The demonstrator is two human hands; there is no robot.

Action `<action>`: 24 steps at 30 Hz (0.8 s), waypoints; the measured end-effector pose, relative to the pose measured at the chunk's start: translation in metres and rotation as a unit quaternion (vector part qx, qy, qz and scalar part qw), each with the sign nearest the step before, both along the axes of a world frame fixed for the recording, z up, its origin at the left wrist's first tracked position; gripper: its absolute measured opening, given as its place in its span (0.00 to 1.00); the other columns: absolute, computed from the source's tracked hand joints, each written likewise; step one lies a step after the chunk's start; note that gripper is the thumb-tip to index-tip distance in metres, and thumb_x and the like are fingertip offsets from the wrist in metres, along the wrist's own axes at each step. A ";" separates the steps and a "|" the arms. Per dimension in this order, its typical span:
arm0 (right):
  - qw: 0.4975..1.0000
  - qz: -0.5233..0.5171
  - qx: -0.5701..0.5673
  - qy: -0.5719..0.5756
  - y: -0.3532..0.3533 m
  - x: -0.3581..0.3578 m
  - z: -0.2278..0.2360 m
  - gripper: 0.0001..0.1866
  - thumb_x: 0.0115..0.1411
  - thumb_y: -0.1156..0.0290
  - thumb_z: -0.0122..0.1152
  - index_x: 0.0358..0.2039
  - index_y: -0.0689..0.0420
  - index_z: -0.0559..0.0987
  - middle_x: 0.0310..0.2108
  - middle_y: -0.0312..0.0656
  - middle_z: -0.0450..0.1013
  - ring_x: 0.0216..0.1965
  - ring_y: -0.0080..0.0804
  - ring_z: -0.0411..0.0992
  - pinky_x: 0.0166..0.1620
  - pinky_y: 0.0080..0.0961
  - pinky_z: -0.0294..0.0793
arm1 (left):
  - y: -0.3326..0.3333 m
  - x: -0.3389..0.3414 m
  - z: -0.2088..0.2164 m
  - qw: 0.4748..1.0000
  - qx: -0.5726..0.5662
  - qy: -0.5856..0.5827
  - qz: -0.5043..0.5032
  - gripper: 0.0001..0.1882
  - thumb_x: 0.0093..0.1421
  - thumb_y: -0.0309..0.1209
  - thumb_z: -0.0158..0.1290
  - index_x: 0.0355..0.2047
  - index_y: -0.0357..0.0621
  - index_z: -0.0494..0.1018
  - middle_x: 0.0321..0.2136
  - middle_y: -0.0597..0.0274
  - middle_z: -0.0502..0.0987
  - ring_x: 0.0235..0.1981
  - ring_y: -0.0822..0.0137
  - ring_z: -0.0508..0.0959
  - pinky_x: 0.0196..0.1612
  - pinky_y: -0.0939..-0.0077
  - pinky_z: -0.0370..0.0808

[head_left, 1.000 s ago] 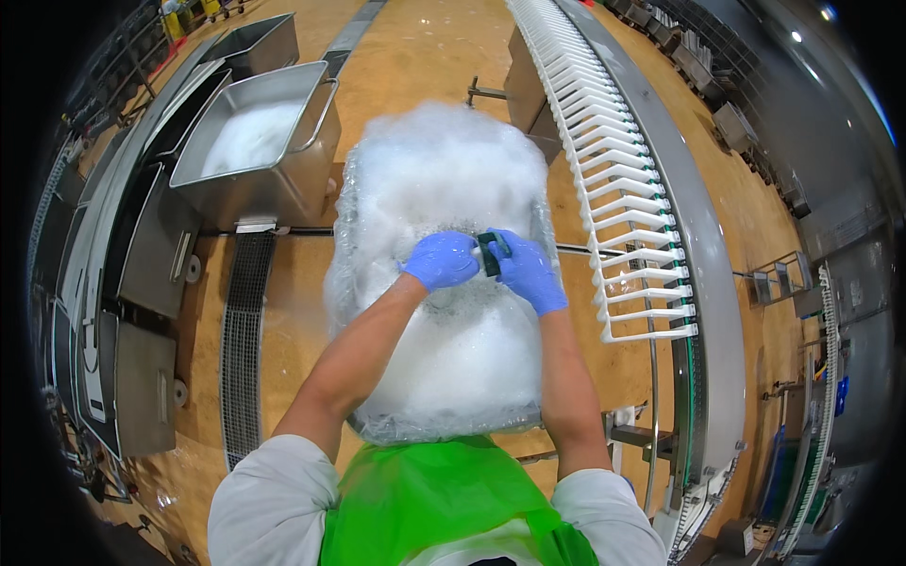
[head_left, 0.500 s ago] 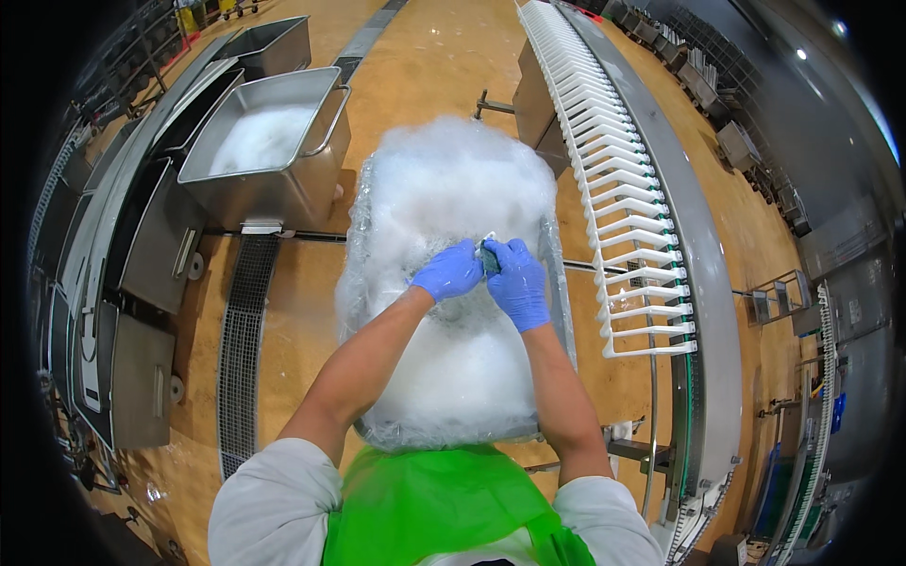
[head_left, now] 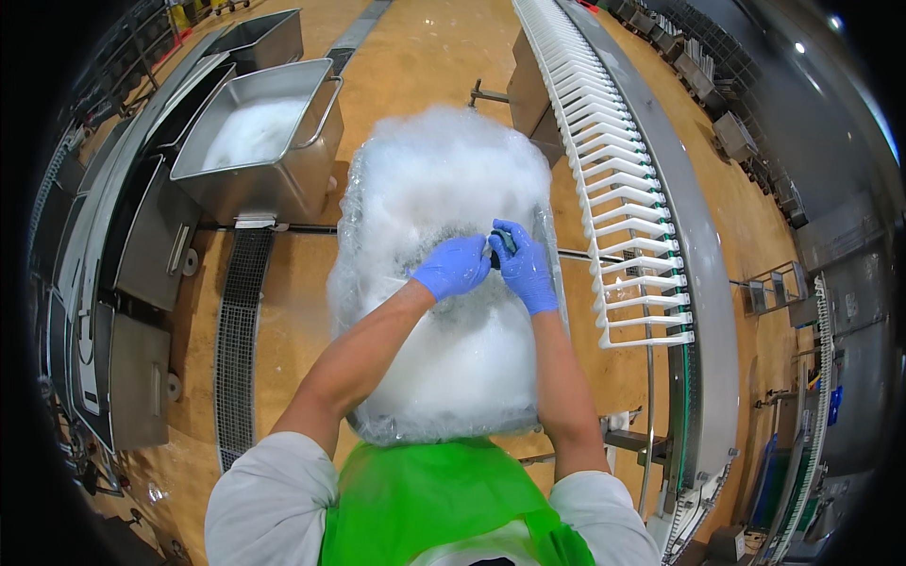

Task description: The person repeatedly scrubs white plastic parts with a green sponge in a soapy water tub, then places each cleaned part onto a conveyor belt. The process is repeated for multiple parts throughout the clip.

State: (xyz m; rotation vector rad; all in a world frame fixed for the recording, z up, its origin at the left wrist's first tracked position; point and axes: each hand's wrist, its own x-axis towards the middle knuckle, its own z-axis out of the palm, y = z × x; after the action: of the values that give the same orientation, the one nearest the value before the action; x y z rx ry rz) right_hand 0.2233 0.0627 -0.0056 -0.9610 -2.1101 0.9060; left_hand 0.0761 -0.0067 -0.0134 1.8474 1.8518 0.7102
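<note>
Over a tub (head_left: 406, 430) full of white foam (head_left: 448, 174), my two blue-gloved hands meet near the middle. A dark green scouring pad (head_left: 501, 242) is gripped in my right hand (head_left: 528, 274), its fingers curled round it. My left hand (head_left: 454, 268) is closed right beside it, fingertips against the pad's left side. A small whitish bit shows between the hands, too small to name. Whatever else the left fingers hold is hidden. Clear plastic-like film shows along the tub's sides, and thinner grey suds lie just below the hands.
Right of the tub runs a conveyor (head_left: 703, 283) with a row of white prongs (head_left: 630, 224). A steel bin (head_left: 269, 174) with foam stands at the far left, near more steel carts (head_left: 142, 377). A floor grate (head_left: 236, 358) lies left of the tub.
My right hand has turned and its fingers have lifted round the pad, showing more of it. My left hand has shifted slightly. The whole view has moved a little.
</note>
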 end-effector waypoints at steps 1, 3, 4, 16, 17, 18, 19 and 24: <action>1.000 0.001 -0.004 -0.005 -0.002 0.001 0.009 0.16 0.62 0.70 0.60 0.50 0.58 0.75 0.36 0.45 0.77 0.34 0.27 0.76 0.38 0.25 0.76 | 0.000 0.000 0.006 1.000 -0.008 0.007 -0.002 0.15 0.60 0.38 0.45 0.38 0.37 0.69 0.31 0.38 0.76 0.35 0.39 0.76 0.39 0.49 0.71; 0.999 0.022 -0.033 -0.001 0.000 0.004 0.010 0.16 0.62 0.71 0.59 0.50 0.59 0.75 0.36 0.45 0.77 0.34 0.27 0.76 0.39 0.26 0.76 | -0.002 -0.004 0.018 0.999 -0.024 0.022 -0.004 0.17 0.59 0.39 0.45 0.38 0.37 0.71 0.31 0.39 0.76 0.35 0.40 0.76 0.39 0.50 0.71; 0.998 0.037 -0.055 0.006 0.002 0.010 0.007 0.16 0.62 0.71 0.59 0.50 0.59 0.75 0.36 0.46 0.77 0.34 0.27 0.76 0.40 0.26 0.76 | -0.002 -0.006 0.029 0.999 -0.035 0.007 -0.017 0.18 0.58 0.40 0.45 0.37 0.37 0.72 0.31 0.39 0.76 0.35 0.40 0.76 0.40 0.51 0.71; 0.986 0.096 -0.132 -0.009 -0.008 0.010 0.025 0.14 0.62 0.75 0.56 0.49 0.61 0.77 0.39 0.43 0.78 0.40 0.27 0.75 0.45 0.27 0.75 | -0.004 -0.025 0.018 0.997 -0.062 -0.023 -0.045 0.18 0.54 0.40 0.47 0.31 0.35 0.76 0.26 0.46 0.77 0.29 0.52 0.78 0.35 0.59 0.73; 0.985 0.098 -0.138 0.029 -0.006 0.012 0.022 0.14 0.62 0.75 0.56 0.48 0.61 0.77 0.39 0.43 0.78 0.39 0.26 0.75 0.45 0.26 0.75 | -0.002 -0.028 0.024 0.991 -0.097 -0.078 -0.043 0.18 0.54 0.39 0.47 0.30 0.35 0.76 0.24 0.49 0.77 0.26 0.57 0.78 0.33 0.62 0.74; 0.981 0.079 -0.174 0.032 -0.001 0.016 0.021 0.13 0.62 0.74 0.57 0.47 0.61 0.77 0.38 0.42 0.78 0.39 0.26 0.75 0.43 0.26 0.76 | -0.002 -0.030 0.030 0.982 -0.131 -0.132 -0.043 0.17 0.54 0.38 0.47 0.30 0.35 0.76 0.22 0.53 0.77 0.24 0.62 0.78 0.30 0.65 0.74; 0.975 0.059 -0.210 0.039 0.005 0.020 0.021 0.13 0.62 0.73 0.57 0.47 0.61 0.77 0.37 0.42 0.78 0.38 0.25 0.75 0.42 0.25 0.76 | -0.004 -0.033 0.034 0.971 -0.145 -0.183 -0.045 0.16 0.53 0.37 0.47 0.30 0.35 0.76 0.21 0.56 0.76 0.22 0.66 0.76 0.28 0.69 0.73; 0.985 0.017 -0.147 0.093 0.018 0.021 0.005 0.16 0.64 0.67 0.55 0.49 0.61 0.76 0.37 0.42 0.75 0.37 0.24 0.74 0.34 0.25 0.80 | -0.005 -0.026 0.049 0.930 -0.180 -0.316 -0.050 0.16 0.52 0.34 0.48 0.34 0.34 0.76 0.19 0.60 0.74 0.18 0.73 0.73 0.24 0.75 0.72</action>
State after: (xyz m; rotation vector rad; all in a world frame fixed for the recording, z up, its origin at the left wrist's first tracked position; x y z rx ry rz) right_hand 0.2447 0.0808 -0.0003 -0.9455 -1.8742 1.2993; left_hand 0.0504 -0.0115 0.0353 1.2661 1.3445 0.7539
